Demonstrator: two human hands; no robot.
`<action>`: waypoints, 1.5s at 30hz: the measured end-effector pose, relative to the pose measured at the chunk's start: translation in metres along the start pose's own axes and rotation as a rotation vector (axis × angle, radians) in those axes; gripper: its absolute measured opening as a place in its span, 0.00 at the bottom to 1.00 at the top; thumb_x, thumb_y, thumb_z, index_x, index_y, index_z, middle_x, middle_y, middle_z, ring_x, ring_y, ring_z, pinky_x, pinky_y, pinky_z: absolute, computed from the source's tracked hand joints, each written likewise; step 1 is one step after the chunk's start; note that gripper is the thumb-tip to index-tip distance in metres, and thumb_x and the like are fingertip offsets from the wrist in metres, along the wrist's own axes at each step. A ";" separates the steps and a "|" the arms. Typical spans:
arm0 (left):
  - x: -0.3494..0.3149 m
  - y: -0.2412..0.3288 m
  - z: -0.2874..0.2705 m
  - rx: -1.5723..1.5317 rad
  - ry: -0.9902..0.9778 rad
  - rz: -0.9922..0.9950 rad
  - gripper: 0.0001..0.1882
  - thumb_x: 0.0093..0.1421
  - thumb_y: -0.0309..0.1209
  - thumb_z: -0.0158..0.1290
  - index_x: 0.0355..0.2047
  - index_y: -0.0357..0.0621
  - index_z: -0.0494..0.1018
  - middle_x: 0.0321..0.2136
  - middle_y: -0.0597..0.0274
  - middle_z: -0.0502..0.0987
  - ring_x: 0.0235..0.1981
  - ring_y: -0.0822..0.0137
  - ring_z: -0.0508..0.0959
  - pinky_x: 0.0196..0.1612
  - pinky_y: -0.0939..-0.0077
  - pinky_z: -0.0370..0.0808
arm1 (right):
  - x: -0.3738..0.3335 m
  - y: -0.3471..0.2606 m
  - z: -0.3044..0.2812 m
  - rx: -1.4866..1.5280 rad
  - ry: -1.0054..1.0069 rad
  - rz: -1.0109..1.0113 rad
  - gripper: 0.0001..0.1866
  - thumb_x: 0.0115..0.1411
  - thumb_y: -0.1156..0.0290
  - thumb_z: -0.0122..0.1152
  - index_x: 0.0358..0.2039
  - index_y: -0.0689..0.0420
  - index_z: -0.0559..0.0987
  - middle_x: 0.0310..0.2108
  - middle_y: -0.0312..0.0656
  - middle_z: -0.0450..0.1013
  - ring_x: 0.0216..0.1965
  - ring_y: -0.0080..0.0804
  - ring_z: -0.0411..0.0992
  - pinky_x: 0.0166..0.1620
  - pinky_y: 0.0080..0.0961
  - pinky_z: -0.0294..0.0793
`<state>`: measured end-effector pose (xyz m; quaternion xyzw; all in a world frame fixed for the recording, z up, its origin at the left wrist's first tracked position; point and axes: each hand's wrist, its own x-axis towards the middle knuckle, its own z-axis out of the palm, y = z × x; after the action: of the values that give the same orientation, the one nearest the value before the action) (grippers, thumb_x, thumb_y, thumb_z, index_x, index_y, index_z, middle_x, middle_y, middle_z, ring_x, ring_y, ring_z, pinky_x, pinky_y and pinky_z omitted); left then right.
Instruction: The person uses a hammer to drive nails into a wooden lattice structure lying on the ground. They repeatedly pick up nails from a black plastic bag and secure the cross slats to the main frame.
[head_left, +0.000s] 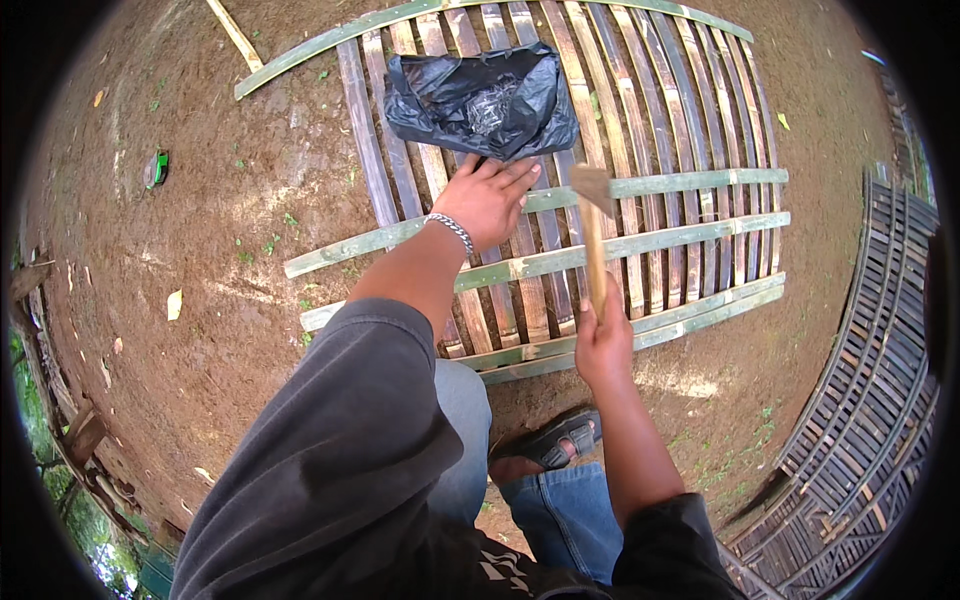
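Observation:
My left hand (488, 198) lies with its fingers stretched out over the bamboo slats, its fingertips at the near edge of a black plastic bag (425, 112). A heap of thin, shiny pieces that look like nails (492, 108) sits in the bag's opening. Closed round the lower handle of a hammer (594, 245) is my right hand (605, 338). The hammer's head is raised over a green bamboo crosspiece (660, 185), slightly blurred. Beneath both hands spreads a bamboo slat panel (655, 110), with several crosspieces laid across its slats. What lies under my left palm is hidden.
A green tape measure (156, 170) lies on the brown dirt ground (200, 270) at the left. Finished-looking slatted bamboo panels (865, 360) are along the right side. My sandalled foot (550, 440) stands just in front of the panel's near edge. A bamboo strip (235, 35) lies at the far left.

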<state>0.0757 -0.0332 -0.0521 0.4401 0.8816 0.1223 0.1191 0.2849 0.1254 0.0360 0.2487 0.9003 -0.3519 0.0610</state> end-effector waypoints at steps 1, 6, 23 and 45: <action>-0.003 0.001 0.001 -0.013 -0.026 -0.003 0.28 0.70 0.37 0.44 0.70 0.51 0.63 0.73 0.69 0.60 0.64 0.57 0.69 0.70 0.49 0.56 | -0.002 -0.002 -0.002 0.034 0.068 -0.058 0.27 0.68 0.73 0.55 0.66 0.65 0.63 0.46 0.62 0.77 0.43 0.63 0.79 0.44 0.48 0.78; -0.002 0.003 -0.002 0.024 -0.001 0.006 0.28 0.70 0.37 0.43 0.70 0.51 0.63 0.73 0.69 0.60 0.65 0.57 0.69 0.71 0.49 0.56 | -0.018 0.022 0.008 0.248 0.136 -0.135 0.28 0.68 0.73 0.57 0.67 0.64 0.64 0.47 0.62 0.76 0.41 0.62 0.79 0.44 0.46 0.79; -0.005 0.000 -0.005 0.014 -0.014 0.006 0.28 0.70 0.37 0.44 0.70 0.50 0.63 0.72 0.67 0.61 0.64 0.56 0.69 0.70 0.48 0.57 | 0.007 -0.002 -0.003 0.687 -0.017 0.217 0.22 0.73 0.72 0.50 0.64 0.62 0.62 0.30 0.39 0.71 0.23 0.22 0.68 0.27 0.21 0.70; -0.004 0.000 -0.003 0.019 0.019 0.032 0.29 0.68 0.37 0.47 0.70 0.55 0.63 0.71 0.65 0.62 0.65 0.57 0.68 0.71 0.47 0.55 | 0.021 0.016 -0.028 0.881 -0.503 0.551 0.12 0.73 0.67 0.52 0.53 0.55 0.67 0.25 0.38 0.72 0.19 0.28 0.69 0.23 0.27 0.71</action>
<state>0.0772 -0.0369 -0.0487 0.4541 0.8766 0.1202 0.1048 0.2760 0.1623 0.0408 0.3845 0.5287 -0.7130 0.2535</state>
